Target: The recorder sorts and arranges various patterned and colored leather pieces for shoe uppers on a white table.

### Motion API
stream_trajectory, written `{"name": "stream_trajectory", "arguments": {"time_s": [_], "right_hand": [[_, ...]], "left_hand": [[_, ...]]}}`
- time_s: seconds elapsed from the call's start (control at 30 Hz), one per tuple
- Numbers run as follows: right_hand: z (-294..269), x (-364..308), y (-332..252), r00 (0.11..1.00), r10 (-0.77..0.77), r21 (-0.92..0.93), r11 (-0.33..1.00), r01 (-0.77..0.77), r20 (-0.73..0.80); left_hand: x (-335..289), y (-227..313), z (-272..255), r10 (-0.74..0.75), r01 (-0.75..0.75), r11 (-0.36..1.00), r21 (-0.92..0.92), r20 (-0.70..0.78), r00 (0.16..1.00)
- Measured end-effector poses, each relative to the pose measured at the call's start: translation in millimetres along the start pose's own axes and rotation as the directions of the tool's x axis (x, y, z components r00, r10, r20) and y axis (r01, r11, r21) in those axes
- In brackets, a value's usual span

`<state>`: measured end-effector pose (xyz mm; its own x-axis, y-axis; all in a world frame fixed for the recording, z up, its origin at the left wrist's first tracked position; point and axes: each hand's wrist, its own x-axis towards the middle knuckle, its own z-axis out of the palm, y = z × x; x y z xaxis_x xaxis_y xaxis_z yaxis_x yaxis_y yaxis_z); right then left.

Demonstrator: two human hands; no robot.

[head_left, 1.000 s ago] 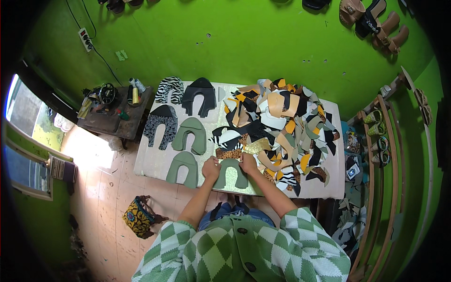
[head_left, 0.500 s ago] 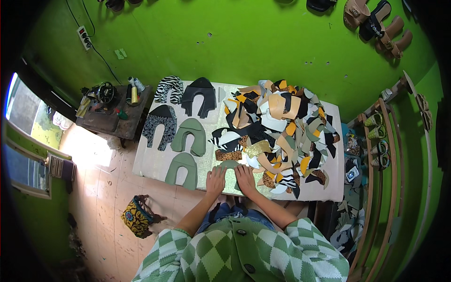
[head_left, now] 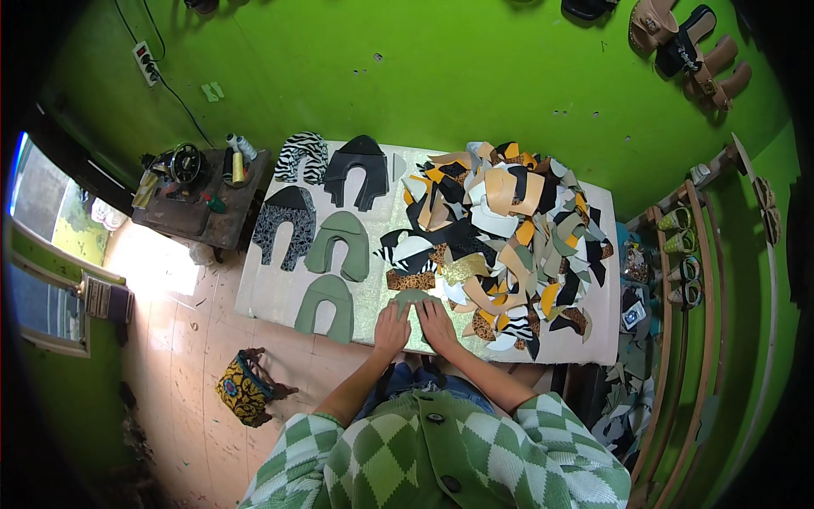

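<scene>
At the table's near edge, both my hands work on a green sandal-upper piece point(head_left: 413, 296), whose curved top shows just beyond my fingertips. My left hand point(head_left: 393, 327) grips its left side with the fingers bent. On the other side my right hand point(head_left: 436, 324) is closed on the piece, fingers pointing forward. Most of its lower part is hidden under the hands. To the left lie two finished-looking green U-shaped stacks, one nearer point(head_left: 326, 307) and one farther point(head_left: 337, 246). A leopard-print strip point(head_left: 410, 280) lies just beyond the piece.
A heap of mixed leather cut-outs point(head_left: 509, 229) covers the table's right half. Black point(head_left: 357, 165), zebra-print point(head_left: 301, 157) and grey-patterned point(head_left: 287, 229) U-shaped pieces lie far left. A sewing machine point(head_left: 185, 163) stands on a small table leftward; a wooden rack point(head_left: 691, 322) holds sandals at right.
My hands have drawn closer together over the green piece, the right one shifting slightly left. Less of the piece's right side shows now. The view has tilted slightly.
</scene>
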<state>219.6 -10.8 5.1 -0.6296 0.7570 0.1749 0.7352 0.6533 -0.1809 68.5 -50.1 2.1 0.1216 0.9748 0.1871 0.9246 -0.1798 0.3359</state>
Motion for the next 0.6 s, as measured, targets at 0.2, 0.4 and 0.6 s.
{"name": "stream_trajectory", "arguments": {"time_s": [0.2,0.4,0.6], "right_hand": [[-2.6,-3.1,-4.1,0.999,0.038,-0.061,0.997,-0.038,-0.001],[2.3,-1.8,-6.2,0.993,0.089,-0.104,0.991,-0.081,0.078],[2.1,-2.1,-8.0,0.991,0.075,-0.172,0.984,-0.055,0.113]], "left_hand": [[-4.4,2.0,0.5,-0.017,0.010,0.995,0.099,0.073,0.997],[-0.2,2.2,0.8,-0.045,0.034,0.994,0.100,0.110,0.993],[3.3,0.1,0.8,-0.024,0.011,0.993,0.114,0.110,0.994]]}}
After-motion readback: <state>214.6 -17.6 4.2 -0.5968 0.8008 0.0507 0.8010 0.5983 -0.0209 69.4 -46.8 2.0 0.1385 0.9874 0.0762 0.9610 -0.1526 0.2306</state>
